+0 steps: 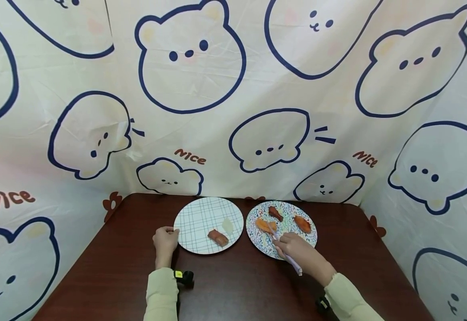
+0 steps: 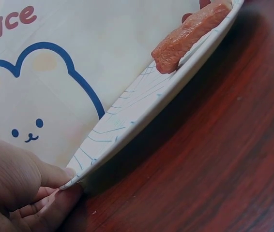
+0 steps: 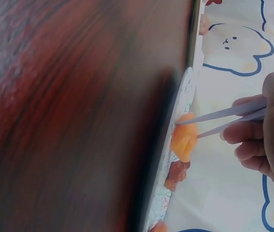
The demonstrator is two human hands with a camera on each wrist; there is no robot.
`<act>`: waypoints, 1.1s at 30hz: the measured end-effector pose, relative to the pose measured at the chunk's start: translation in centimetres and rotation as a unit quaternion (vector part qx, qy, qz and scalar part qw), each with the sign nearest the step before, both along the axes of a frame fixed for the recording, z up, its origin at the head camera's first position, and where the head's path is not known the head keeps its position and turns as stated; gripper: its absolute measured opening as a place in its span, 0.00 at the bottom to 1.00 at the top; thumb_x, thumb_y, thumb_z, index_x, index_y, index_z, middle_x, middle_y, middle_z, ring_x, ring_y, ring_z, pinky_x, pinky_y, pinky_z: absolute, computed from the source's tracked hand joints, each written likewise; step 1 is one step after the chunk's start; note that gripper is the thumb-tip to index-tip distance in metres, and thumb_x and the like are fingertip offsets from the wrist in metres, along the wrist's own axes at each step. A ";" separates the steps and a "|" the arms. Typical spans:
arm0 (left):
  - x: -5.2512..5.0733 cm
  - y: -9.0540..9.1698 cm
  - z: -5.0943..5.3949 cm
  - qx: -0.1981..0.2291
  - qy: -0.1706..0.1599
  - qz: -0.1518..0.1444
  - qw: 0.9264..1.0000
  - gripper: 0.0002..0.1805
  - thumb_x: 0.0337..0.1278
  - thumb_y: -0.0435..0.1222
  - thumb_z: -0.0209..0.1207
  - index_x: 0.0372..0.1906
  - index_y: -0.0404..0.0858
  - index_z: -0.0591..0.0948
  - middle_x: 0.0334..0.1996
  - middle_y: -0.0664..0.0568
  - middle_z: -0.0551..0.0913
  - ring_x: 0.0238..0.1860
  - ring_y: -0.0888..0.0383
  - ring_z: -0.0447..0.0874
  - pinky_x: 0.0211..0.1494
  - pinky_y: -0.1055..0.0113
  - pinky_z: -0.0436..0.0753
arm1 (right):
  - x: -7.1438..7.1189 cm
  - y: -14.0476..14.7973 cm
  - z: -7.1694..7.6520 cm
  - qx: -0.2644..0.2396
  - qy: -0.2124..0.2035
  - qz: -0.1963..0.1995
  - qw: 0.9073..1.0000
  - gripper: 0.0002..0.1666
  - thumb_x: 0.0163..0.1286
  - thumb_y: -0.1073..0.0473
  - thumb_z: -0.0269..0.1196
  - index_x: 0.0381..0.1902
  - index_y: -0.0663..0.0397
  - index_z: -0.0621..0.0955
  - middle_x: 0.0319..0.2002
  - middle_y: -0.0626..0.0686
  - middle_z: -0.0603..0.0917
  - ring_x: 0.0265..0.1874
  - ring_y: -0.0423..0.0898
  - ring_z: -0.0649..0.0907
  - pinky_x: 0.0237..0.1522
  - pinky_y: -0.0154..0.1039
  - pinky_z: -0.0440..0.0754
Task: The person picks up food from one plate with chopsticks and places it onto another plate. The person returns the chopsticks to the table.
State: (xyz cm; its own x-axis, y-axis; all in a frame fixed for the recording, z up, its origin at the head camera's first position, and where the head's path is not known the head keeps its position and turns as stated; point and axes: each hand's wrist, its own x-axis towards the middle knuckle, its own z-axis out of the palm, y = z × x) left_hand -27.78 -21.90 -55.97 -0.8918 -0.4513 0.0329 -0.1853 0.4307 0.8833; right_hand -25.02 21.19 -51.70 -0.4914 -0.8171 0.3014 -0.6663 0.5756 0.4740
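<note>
My left hand (image 1: 165,243) pinches the left rim of a white plate with a green-blue grid (image 1: 195,223), thumb on top and fingers beneath, as the left wrist view shows. On that plate lie a reddish-brown piece of meat (image 1: 218,237) and a pale green flat piece (image 1: 227,225). My right hand (image 1: 297,252) holds a pair of pale lavender chopsticks (image 3: 229,116). Their tips touch an orange food piece (image 3: 184,140) from either side, on a speckled plate (image 1: 257,240). Whether the piece is lifted, I cannot tell.
The speckled plate also bears a dark brown meat piece (image 1: 275,213) and an orange-red piece (image 1: 302,224). Both plates stand side by side near the back of the dark wooden table (image 1: 233,285). A curtain with bear drawings (image 1: 193,80) closes off the back and sides.
</note>
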 end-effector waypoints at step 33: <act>0.2 -0.2 0.1 0.005 -0.003 -0.010 1.000 0.18 0.72 0.35 0.56 0.52 0.22 0.81 0.38 0.33 0.85 0.43 0.37 0.81 0.47 0.42 0.80 | -1.0 2.2 0.1 -0.458 -0.406 0.016 0.791 0.24 0.86 0.58 0.44 0.54 0.60 0.86 0.25 0.62 0.78 0.24 0.53 0.75 0.24 0.33 0.71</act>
State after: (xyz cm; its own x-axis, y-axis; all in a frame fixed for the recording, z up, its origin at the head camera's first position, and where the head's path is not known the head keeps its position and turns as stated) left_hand -27.59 -22.11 -55.85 -0.9007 -0.4338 0.0238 -0.1815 0.4257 0.8865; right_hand -26.07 23.38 -51.61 -0.8104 -0.4550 0.3690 -0.5578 0.4069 -0.7233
